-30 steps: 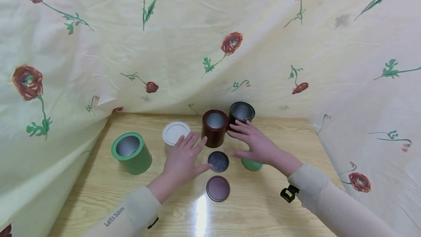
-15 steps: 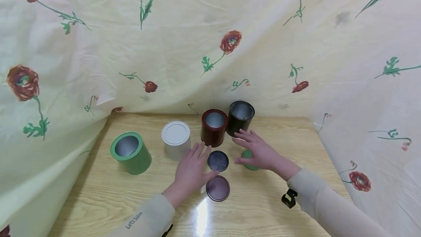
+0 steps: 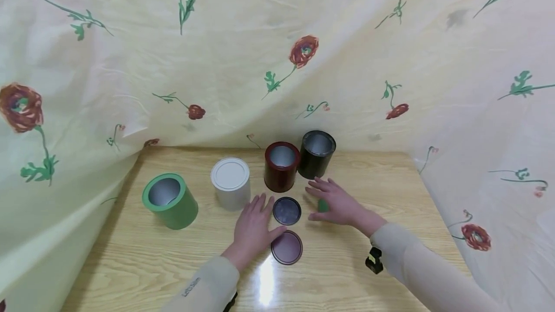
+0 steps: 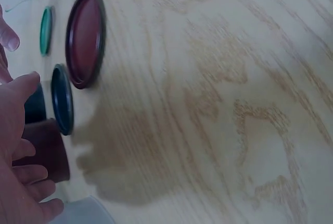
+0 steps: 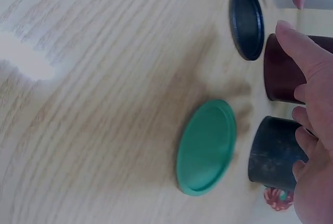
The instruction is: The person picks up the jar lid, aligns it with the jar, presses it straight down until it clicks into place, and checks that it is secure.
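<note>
My left hand (image 3: 253, 227) hovers with spread, relaxed fingers left of the black lid (image 3: 287, 211), its thumb near the dark red lid (image 3: 286, 247). It holds nothing. Over the green lid (image 5: 207, 148) is my right hand (image 3: 340, 203), fingers apart and holding nothing; from the head it hides most of that lid. All three lids lie flat on the table. Behind the hands stand the dark red can (image 3: 281, 170) and the black can (image 3: 317, 155), both without lids. A white can (image 3: 231, 184) with its lid on is just beyond the left fingertips.
A green can (image 3: 172, 203), open at the top, stands at the left of the wooden table (image 3: 338, 273). Flower-printed cloth (image 3: 234, 57) hangs behind the table and along both sides.
My left hand has moved right and back towards me, away from the white can. My right hand has drawn back slightly from the black can. Cans and lids stay put.
</note>
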{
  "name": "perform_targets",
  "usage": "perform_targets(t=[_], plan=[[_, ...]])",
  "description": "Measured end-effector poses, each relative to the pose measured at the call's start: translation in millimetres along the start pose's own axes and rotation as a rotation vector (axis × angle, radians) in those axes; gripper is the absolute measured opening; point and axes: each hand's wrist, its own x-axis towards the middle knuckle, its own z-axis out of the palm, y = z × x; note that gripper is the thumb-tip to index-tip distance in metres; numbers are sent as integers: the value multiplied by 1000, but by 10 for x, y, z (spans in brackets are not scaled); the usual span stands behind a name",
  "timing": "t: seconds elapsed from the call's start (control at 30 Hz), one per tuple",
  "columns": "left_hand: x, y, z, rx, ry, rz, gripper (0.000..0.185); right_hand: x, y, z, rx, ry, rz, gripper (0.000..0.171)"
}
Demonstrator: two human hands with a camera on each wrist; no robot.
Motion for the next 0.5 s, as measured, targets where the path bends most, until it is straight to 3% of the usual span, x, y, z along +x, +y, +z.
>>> perform_targets(t=[0.23, 0.5], plan=[[47, -37, 92, -2, -63, -21, 86, 52, 28, 140, 3, -23, -13, 76], [107, -110, 157, 63, -75, -8, 84, 85, 51, 269, 13, -24, -27, 73]])
